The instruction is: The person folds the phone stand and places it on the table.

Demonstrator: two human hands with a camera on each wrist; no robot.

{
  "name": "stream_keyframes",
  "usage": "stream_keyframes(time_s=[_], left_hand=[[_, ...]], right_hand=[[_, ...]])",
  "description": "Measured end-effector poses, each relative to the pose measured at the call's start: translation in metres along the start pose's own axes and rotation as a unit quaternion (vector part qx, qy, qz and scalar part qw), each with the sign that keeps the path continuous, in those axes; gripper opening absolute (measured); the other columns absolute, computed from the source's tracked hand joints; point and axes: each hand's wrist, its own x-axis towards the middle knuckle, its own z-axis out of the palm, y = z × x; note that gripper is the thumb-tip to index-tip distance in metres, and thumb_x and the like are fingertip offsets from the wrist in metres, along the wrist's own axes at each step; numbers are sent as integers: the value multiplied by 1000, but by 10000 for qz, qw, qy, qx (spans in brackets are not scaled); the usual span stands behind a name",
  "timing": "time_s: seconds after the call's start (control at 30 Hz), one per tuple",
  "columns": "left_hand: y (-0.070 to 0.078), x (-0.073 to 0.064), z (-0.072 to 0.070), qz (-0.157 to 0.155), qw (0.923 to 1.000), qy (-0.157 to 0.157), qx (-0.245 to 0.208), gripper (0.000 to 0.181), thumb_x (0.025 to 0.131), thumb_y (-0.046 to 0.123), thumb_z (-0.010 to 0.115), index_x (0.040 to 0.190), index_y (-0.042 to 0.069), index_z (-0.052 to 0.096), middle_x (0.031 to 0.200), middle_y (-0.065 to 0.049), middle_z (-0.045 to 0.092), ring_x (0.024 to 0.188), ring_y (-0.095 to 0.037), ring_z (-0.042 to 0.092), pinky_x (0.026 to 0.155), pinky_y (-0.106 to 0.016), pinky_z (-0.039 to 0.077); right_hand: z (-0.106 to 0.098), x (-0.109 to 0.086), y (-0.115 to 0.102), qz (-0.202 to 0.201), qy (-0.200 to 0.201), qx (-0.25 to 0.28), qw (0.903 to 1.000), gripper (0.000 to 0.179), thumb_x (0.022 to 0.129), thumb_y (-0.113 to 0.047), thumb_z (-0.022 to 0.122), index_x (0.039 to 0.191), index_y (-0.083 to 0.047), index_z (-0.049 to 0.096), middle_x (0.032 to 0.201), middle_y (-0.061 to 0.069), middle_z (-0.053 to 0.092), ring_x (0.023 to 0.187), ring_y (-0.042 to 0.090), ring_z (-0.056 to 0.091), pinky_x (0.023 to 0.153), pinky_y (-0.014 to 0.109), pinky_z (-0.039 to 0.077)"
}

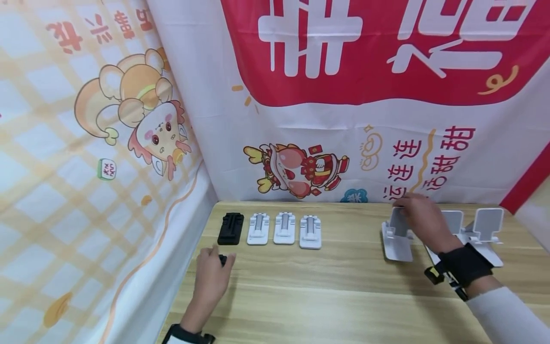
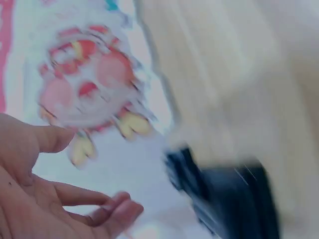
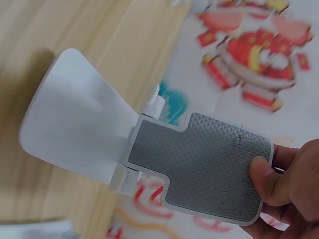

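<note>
My right hand (image 1: pixel 425 222) pinches the top plate of an unfolded white phone stand (image 3: pixel 79 119) at the table's right side. Its thumb presses the grey textured pad (image 3: pixel 204 164), with the other fingers behind the plate. My left hand (image 1: pixel 212 274) is at the left, just in front of a folded black phone stand (image 1: pixel 230 228). Between its spread thumb and fingers in the head view shows a small dark piece (image 1: pixel 222 259), mostly hidden. In the left wrist view the hand (image 2: pixel 55 189) has nothing between its fingers, and a blurred black stand (image 2: pixel 234 199) lies apart from it.
Three folded white phone stands, including the nearest-right one (image 1: pixel 310 232), lie in a row beside the black one. Two more unfolded white stands, one of them at the far right (image 1: pixel 489 224), stand by my right hand. Printed cloth (image 1: pixel 206 119) hangs behind the wooden table (image 1: pixel 322 291).
</note>
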Motion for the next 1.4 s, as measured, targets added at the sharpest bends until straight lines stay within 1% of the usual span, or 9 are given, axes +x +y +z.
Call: stream_keyframes(time_s=[0.13, 0.23, 0.33, 0.5, 0.63, 0.83, 1.17, 1.27, 1.4], left_hand=[[39, -10, 9, 335, 9936, -331, -1023, 68, 98, 45, 49, 138, -10, 46, 126, -20, 53, 108, -32, 57, 84, -41, 56], [67, -15, 25, 382, 9759, -995, -1904, 59, 99, 41, 48, 135, -6, 51, 114, -11, 60, 97, -22, 62, 78, -33, 57], [91, -19, 44, 363, 9362, -1817, -2985, 51, 101, 33, 47, 131, -8, 52, 107, -15, 65, 93, -23, 66, 80, -32, 58], [122, -26, 69, 89, 8521, -2849, -4389, 43, 101, 27, 48, 115, -12, 58, 102, -25, 68, 92, -32, 69, 82, -36, 58], [136, -31, 79, -181, 8159, -3392, -4680, 38, 101, 21, 49, 117, -12, 60, 103, -21, 70, 91, -27, 69, 82, -36, 58], [141, -37, 83, -263, 8004, -3567, -4811, 32, 97, 6, 48, 119, -11, 61, 105, -17, 70, 93, -22, 69, 78, -35, 59], [140, -37, 70, -360, 8057, -3461, -4793, 32, 96, 6, 52, 121, -13, 58, 105, -16, 70, 93, -24, 69, 78, -34, 59], [141, -36, 63, -388, 7945, -3534, -4924, 34, 95, 6, 53, 123, -13, 56, 108, -17, 70, 96, -25, 69, 80, -35, 58], [142, -34, 53, -465, 7835, -3671, -4991, 36, 95, 9, 54, 126, -9, 55, 112, -16, 69, 99, -26, 68, 82, -35, 58]], right_hand=[[-11, 2, -35, -388, 197, 92, 9990, 21, 79, 9, 69, 95, -2, 74, 92, 11, 67, 86, 27, 62, 70, 45, 55], [-20, 3, -64, -657, 311, 144, 9973, 22, 77, 10, 70, 94, -4, 74, 89, 8, 65, 84, 24, 62, 68, 42, 57], [-27, 2, -92, -953, 387, 247, 9944, 25, 75, 9, 73, 96, -4, 74, 91, 7, 66, 86, 23, 63, 70, 40, 59], [-33, -5, -133, -1532, 518, 419, 9859, 32, 71, 7, 77, 99, -8, 74, 97, 5, 67, 90, 20, 63, 72, 33, 59], [-37, -13, -161, -1753, 483, 582, 9816, 35, 68, 5, 80, 99, -11, 75, 95, 1, 65, 88, 16, 62, 72, 30, 60], [-42, -20, -181, -1840, 511, 703, 9791, 40, 63, 9, 81, 97, -12, 75, 90, -3, 64, 85, 11, 61, 71, 24, 59], [-39, -20, -178, -1222, 385, 1506, 9803, 31, 79, -10, 76, 109, -12, 69, 101, -2, 66, 91, 11, 61, 76, 29, 59], [-36, -18, -172, -739, 53, 2352, 9691, 44, 79, -25, 76, 120, -14, 63, 111, -4, 66, 98, 10, 61, 82, 30, 57], [-29, -18, -166, -315, -634, 3439, 9363, 52, 77, -37, 74, 123, -14, 62, 113, -2, 67, 98, 12, 64, 86, 29, 56]])
